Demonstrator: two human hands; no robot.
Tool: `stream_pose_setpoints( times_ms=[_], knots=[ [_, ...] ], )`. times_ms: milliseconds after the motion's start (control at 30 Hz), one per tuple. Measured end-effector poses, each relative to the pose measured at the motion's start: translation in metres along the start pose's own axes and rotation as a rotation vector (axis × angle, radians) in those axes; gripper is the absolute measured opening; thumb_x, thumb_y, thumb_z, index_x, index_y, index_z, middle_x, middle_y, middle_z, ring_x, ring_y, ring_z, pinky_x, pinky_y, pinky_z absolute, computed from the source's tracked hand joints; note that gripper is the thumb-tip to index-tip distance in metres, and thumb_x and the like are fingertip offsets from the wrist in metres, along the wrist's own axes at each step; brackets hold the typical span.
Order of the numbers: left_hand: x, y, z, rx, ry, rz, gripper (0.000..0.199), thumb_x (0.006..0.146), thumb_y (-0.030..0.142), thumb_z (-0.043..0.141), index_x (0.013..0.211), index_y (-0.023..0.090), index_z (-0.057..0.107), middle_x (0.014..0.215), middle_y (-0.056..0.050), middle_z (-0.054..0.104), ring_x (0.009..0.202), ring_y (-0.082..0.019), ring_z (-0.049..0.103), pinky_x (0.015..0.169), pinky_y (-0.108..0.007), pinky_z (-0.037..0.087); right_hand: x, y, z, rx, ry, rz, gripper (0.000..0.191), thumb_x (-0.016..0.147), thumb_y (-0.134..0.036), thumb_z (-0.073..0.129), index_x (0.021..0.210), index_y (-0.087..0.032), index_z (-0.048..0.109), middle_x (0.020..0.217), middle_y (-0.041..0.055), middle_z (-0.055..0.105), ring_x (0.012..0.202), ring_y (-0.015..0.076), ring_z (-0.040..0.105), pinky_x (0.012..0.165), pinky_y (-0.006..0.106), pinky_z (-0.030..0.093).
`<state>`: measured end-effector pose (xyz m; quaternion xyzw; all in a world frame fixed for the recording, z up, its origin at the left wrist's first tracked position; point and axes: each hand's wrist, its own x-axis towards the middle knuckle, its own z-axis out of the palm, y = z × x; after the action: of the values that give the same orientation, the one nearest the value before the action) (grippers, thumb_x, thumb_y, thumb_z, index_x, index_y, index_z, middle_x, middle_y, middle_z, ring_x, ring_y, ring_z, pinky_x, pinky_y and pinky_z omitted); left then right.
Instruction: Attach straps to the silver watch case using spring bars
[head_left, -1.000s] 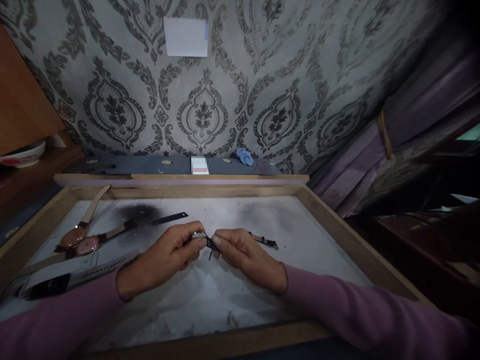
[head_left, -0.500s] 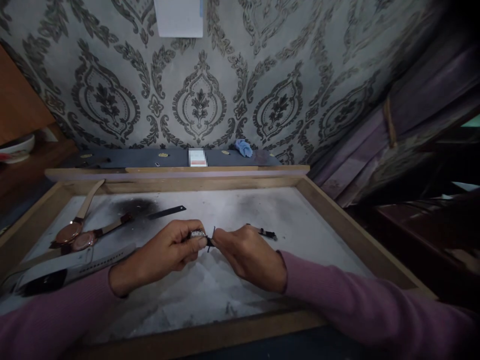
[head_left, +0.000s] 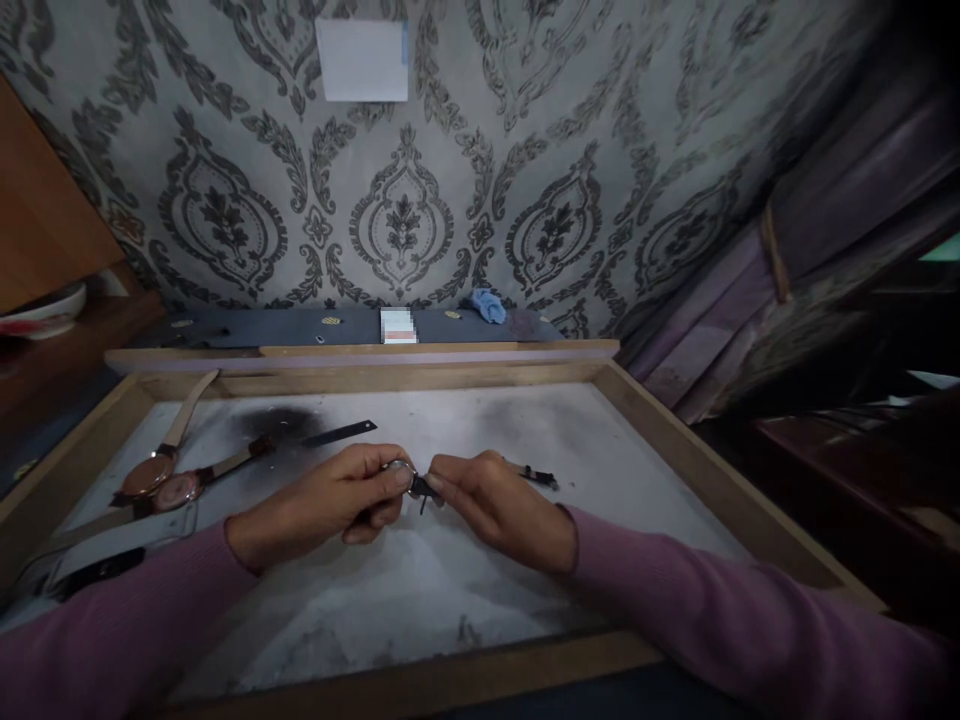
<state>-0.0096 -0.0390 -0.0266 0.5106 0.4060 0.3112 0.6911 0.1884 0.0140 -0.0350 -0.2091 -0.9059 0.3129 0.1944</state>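
Near the middle of a wood-framed tray [head_left: 525, 376], my left hand [head_left: 330, 500] pinches a small round watch [head_left: 401, 467] between thumb and fingers. A short dark strap piece [head_left: 424, 486] extends from the watch's right side. My right hand [head_left: 502, 508] has its thumb and fingers closed on the strap's other end. A thin dark strip hangs below the strap; what it is I cannot make out. The watch face is partly covered by my left thumb.
Two brown-strapped watches [head_left: 148, 474] [head_left: 178, 489] lie at the tray's left, with a pale-strapped item [head_left: 135, 540] nearer. A dark flat blade [head_left: 341, 434] lies behind my left hand, a black strap piece [head_left: 541, 477] behind my right. A blue cloth [head_left: 488, 306] rests beyond the tray.
The view has tilted up slightly. My right fingers have shifted on the strap, and the thin dark strip that stood crosswise above and below it now shows only below.
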Motion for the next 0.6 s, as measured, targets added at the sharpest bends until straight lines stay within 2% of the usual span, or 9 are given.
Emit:
stream_pose_setpoints(
  times_ms=[167,300,400,500,600],
  knots=[
    [0.000,0.001,-0.003,0.034,0.086,-0.054,0.034,0.087,0.049,0.051,0.087,0.015,0.052,0.061,0.003,0.053,0.044,-0.007,0.043,0.040,-0.019,0.025,0.003,0.004,-0.003,0.151,0.010,0.046,0.035,0.097,-0.034,0.035,0.068,-0.018,0.045,0.054,-0.0045,0.038,0.049,0.0081,0.037,0.053,0.022,0.031],
    [0.000,0.000,-0.004,0.040,0.094,0.040,0.030,0.085,0.041,0.056,0.103,0.018,0.050,0.073,0.000,0.058,0.057,-0.011,0.053,0.043,-0.019,0.030,0.005,0.009,-0.003,0.305,-0.012,0.101,0.041,0.095,-0.045,0.034,0.068,-0.018,0.045,0.060,-0.0024,0.041,0.055,0.0097,0.037,0.055,0.024,0.033],
    [-0.002,0.000,-0.002,0.257,0.125,0.153,0.033,0.086,0.028,0.057,0.117,0.023,0.046,0.080,0.001,0.057,0.067,-0.013,0.054,0.052,-0.021,0.037,0.006,0.012,-0.002,0.429,-0.038,0.150,0.045,0.093,-0.054,0.036,0.068,-0.017,0.047,0.059,-0.0034,0.038,0.054,0.0092,0.033,0.052,0.024,0.030],
    [-0.004,0.001,0.000,0.594,0.192,0.255,0.024,0.089,0.023,0.053,0.114,0.022,0.053,0.091,-0.001,0.061,0.074,-0.014,0.054,0.062,-0.026,0.041,0.006,0.012,-0.001,0.518,-0.075,0.208,0.047,0.091,-0.057,0.040,0.068,-0.017,0.049,0.052,-0.0064,0.031,0.047,0.0077,0.027,0.045,0.022,0.023],
    [-0.004,-0.001,-0.001,0.803,0.228,0.352,0.020,0.092,0.024,0.050,0.111,0.020,0.059,0.098,-0.004,0.065,0.082,-0.017,0.058,0.070,-0.029,0.043,0.006,0.011,0.000,0.602,-0.105,0.250,0.048,0.090,-0.059,0.042,0.070,-0.017,0.050,0.050,-0.0075,0.031,0.044,0.0069,0.026,0.043,0.021,0.020]
  ],
)
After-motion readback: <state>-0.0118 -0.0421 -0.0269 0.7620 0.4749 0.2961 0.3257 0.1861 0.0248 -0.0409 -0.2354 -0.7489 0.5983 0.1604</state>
